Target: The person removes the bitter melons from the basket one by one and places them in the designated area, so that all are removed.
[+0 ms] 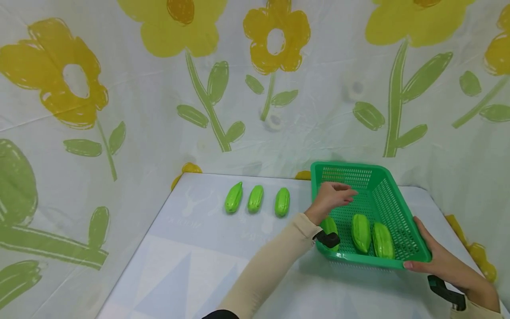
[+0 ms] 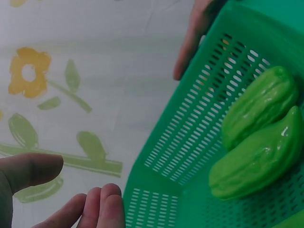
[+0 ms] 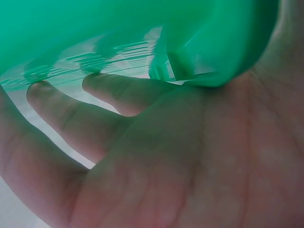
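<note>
The head view alone takes in the whole layout: three loose gourds [image 1: 255, 198] in a row on the worktop [image 1: 215, 257], and three more gourds [image 1: 361, 233] inside the green basket [image 1: 398, 208] to their right. The left wrist view frames the basket with only two gourds in full, lying close side by side, plus a sliver of another at the lower right corner; I cannot tell whether the pair touch. It also shows the left hand [image 1: 334, 197], above the basket in the head view, with its grip loosely spread, thumb apart from the bent fingers and nothing pinched. The right wrist view reveals fingers of the right hand [image 1: 436, 257] reaching beneath the basket's slotted side; the head view shows its thumb on the near rim, so that grip clasps the near right corner.

The basket's far rim rises past the worktop's far edge, with the flowered cloth [image 1: 318, 110] just behind. Narrow gaps part the loose gourds, near that far edge; a wider one separates them from the basket. Toward the left and near sides the worktop spreads broadly, crossed by the left sleeve [image 1: 271, 261].

The gourds are bright green, glossy and elongated, with lengthwise ridges. The leftmost loose one tapers to a point at its far end. The left wrist and a black strap [image 1: 327, 239] partly cover the leftmost one in the basket.
</note>
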Demonstrator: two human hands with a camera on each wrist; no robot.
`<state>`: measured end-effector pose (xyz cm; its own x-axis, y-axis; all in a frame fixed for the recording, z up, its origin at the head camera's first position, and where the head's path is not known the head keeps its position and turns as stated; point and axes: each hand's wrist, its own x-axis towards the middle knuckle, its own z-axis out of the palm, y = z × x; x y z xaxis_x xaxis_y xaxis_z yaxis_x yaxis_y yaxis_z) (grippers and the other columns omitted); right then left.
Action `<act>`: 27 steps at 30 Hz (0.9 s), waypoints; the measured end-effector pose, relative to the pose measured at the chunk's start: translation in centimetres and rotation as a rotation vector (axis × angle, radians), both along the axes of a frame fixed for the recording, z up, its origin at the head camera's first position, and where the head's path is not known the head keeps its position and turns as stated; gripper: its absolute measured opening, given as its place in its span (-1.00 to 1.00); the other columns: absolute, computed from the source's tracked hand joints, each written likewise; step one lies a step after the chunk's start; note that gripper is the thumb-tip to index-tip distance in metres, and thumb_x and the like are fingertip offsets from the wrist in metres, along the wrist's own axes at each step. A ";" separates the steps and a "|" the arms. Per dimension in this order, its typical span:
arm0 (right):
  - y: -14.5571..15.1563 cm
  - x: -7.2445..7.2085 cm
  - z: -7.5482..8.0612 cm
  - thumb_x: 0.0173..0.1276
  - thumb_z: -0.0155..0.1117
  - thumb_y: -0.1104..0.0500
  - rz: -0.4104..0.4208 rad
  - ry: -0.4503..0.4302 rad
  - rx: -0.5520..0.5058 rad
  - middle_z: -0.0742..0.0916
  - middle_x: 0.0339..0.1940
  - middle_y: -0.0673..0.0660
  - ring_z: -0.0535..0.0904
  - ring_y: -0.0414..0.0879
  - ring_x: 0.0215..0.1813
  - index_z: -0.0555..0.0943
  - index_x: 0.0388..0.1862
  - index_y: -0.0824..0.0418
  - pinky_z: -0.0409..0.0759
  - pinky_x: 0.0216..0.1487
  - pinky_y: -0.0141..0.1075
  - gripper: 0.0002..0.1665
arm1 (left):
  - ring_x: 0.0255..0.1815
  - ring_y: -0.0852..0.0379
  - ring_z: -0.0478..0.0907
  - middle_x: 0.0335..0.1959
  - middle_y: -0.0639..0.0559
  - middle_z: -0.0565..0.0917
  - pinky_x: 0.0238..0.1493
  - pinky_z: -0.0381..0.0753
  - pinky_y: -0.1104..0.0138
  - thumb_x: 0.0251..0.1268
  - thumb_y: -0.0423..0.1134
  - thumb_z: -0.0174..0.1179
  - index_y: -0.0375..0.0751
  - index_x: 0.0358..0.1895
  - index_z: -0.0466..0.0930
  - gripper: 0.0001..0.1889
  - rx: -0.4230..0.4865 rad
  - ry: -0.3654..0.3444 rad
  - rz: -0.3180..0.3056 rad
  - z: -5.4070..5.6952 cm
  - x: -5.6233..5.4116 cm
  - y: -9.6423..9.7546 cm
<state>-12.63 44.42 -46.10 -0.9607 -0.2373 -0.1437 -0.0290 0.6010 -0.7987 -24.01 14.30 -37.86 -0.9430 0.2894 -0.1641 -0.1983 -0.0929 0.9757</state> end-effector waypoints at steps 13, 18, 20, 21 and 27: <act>-0.1 0.1 0.4 0.45 0.28 0.07 -0.001 -0.016 -0.030 -0.46 0.63 0.47 -0.48 0.52 0.56 -0.69 0.59 -0.32 -0.22 0.27 0.76 0.38 | -0.36 0.13 0.70 -0.32 -0.10 0.81 -0.08 0.79 0.19 0.24 -0.19 0.49 -0.22 0.01 0.78 -0.69 -0.303 0.022 0.019 -1.0 0.2 1.9; -0.1 0.2 0.5 0.46 0.27 0.06 -0.002 -0.015 -0.026 -0.46 0.63 0.47 -0.50 0.50 0.56 -0.70 0.58 -0.31 -0.22 0.26 0.76 0.38 | -0.27 0.04 0.73 -0.29 -0.12 0.83 0.08 0.76 0.03 0.27 -0.13 0.48 -0.24 -0.02 0.80 -0.68 -0.451 0.038 0.001 -1.5 0.3 2.5; 0.0 0.3 0.4 0.46 0.27 0.06 0.000 -0.016 -0.030 -0.46 0.62 0.47 -0.49 0.50 0.56 -0.70 0.58 -0.31 -0.21 0.26 0.76 0.38 | -0.32 0.08 0.69 -0.32 -0.08 0.81 0.06 0.77 0.04 0.27 -0.12 0.47 -0.26 -0.11 0.82 -0.72 -0.503 0.048 -0.015 -1.8 0.4 2.7; 0.0 0.3 0.4 0.47 0.26 0.06 -0.001 -0.019 -0.032 -0.47 0.62 0.47 -0.49 0.50 0.55 -0.70 0.58 -0.31 -0.20 0.26 0.76 0.37 | -0.39 0.10 0.66 -0.40 -0.08 0.79 -0.03 0.78 0.08 0.28 -0.11 0.47 -0.27 -0.18 0.83 -0.74 -0.524 0.058 -0.026 -1.9 0.4 2.8; -0.1 0.2 0.3 0.47 0.26 0.05 0.001 -0.026 -0.032 -0.45 0.63 0.48 -0.45 0.56 0.53 -0.70 0.59 -0.30 -0.16 0.25 0.76 0.36 | -0.77 0.21 0.05 -0.89 0.12 0.20 -0.62 0.16 0.32 0.29 -0.10 0.45 -0.10 -0.89 0.27 -0.34 -0.594 0.084 -0.087 -3.2 0.0 2.9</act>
